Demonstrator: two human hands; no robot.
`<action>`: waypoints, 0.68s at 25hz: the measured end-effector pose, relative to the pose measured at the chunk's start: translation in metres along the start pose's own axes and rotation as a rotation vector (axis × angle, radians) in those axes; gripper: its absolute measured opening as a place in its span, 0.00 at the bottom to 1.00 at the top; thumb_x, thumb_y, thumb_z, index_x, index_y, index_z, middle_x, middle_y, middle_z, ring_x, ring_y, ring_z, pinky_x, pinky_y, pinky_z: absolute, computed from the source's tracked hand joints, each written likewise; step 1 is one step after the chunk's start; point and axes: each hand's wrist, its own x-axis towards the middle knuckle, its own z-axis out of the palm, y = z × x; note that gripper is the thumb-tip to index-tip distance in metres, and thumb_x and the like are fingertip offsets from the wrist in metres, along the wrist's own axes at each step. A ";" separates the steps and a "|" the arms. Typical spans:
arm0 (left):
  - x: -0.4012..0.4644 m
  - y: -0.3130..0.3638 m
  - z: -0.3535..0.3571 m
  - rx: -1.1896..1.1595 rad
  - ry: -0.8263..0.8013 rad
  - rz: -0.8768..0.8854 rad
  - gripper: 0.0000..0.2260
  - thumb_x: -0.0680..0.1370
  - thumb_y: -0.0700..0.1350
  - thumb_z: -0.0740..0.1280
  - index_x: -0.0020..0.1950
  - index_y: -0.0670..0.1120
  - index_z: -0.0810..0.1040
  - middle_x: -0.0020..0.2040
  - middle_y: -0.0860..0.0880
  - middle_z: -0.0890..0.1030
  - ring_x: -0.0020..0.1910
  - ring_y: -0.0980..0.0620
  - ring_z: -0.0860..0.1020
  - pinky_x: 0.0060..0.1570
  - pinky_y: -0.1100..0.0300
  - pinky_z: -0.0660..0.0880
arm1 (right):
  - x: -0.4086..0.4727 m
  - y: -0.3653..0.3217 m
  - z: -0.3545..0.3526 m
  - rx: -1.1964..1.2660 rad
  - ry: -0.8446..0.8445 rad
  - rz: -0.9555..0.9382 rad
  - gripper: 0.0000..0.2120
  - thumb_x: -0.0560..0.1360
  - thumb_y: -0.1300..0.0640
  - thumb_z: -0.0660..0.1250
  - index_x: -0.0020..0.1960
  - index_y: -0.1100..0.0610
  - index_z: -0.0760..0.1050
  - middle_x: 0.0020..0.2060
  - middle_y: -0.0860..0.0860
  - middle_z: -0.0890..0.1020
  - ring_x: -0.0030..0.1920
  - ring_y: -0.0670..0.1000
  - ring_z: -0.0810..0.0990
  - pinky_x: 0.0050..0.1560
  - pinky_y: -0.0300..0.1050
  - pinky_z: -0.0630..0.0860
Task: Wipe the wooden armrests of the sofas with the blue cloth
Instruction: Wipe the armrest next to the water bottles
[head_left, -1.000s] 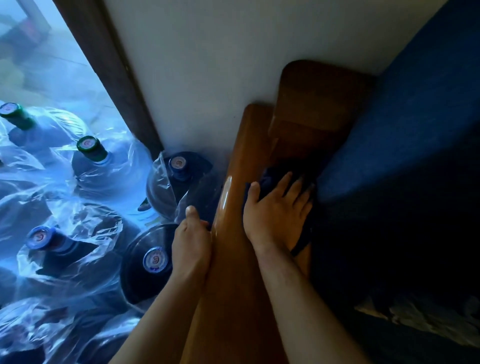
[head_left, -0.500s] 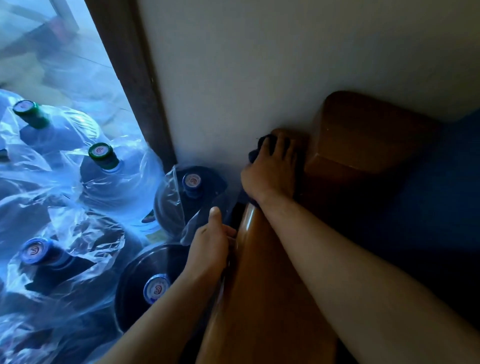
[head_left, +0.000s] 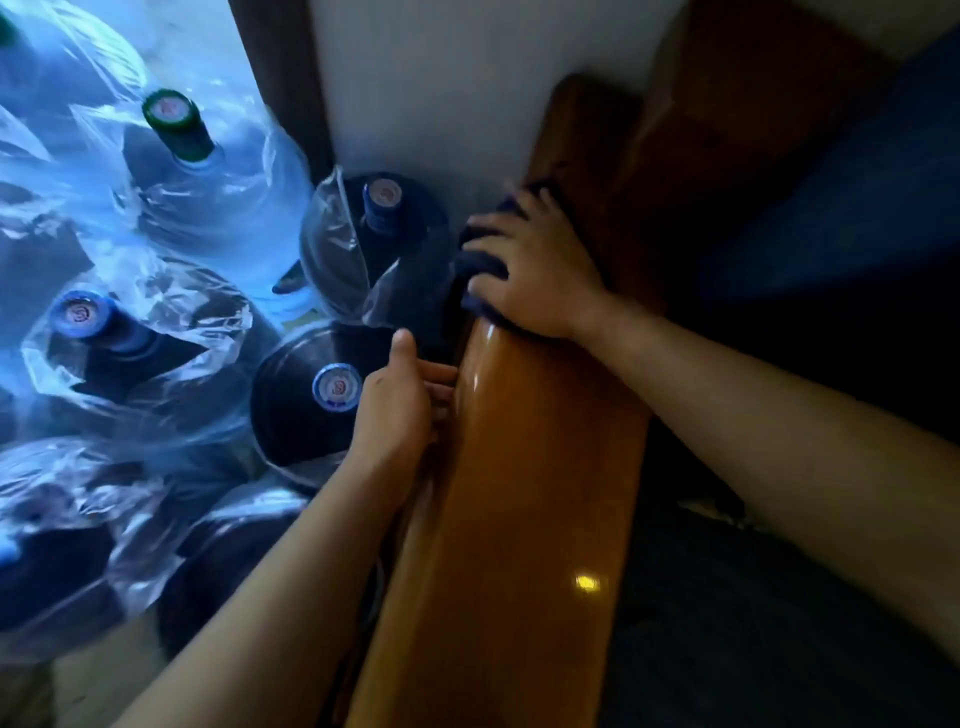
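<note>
A glossy wooden armrest (head_left: 519, 493) runs from the bottom centre up toward the wall. My right hand (head_left: 535, 270) presses the dark blue cloth (head_left: 480, 267) over the armrest's left edge, about two thirds of the way up. Most of the cloth is hidden under the palm and fingers. My left hand (head_left: 400, 405) rests flat against the armrest's left side, lower down, fingers together and holding nothing. The dark blue sofa cushion (head_left: 831, 208) lies to the right of the armrest.
Several large water bottles (head_left: 374, 234) wrapped in clear plastic stand packed on the floor left of the armrest. A white wall (head_left: 441, 78) and a dark wooden frame post (head_left: 280, 78) are behind. The sofa's wooden back corner (head_left: 753, 93) rises at the upper right.
My right hand has drawn the cloth back from the wall end of the armrest toward me and over its left edge. My left hand stays on the armrest's side.
</note>
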 end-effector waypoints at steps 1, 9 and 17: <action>-0.011 -0.013 -0.006 0.016 0.019 0.006 0.34 0.82 0.66 0.49 0.41 0.47 0.87 0.34 0.47 0.87 0.39 0.46 0.83 0.44 0.50 0.76 | -0.036 -0.001 0.010 0.040 -0.028 -0.142 0.27 0.76 0.39 0.61 0.72 0.47 0.78 0.77 0.49 0.74 0.83 0.58 0.59 0.82 0.60 0.50; -0.104 -0.086 -0.047 0.161 0.119 0.013 0.33 0.81 0.66 0.47 0.44 0.48 0.85 0.38 0.50 0.88 0.37 0.50 0.85 0.44 0.47 0.77 | -0.069 -0.005 -0.003 0.072 0.103 0.461 0.33 0.83 0.38 0.53 0.85 0.49 0.56 0.85 0.54 0.55 0.85 0.60 0.51 0.83 0.63 0.49; -0.189 -0.162 -0.100 0.245 0.181 -0.052 0.33 0.78 0.69 0.47 0.45 0.50 0.86 0.41 0.49 0.88 0.44 0.50 0.85 0.53 0.43 0.79 | -0.075 -0.053 -0.011 -0.211 -0.090 -0.094 0.38 0.77 0.33 0.51 0.73 0.58 0.76 0.75 0.60 0.72 0.80 0.62 0.62 0.81 0.60 0.57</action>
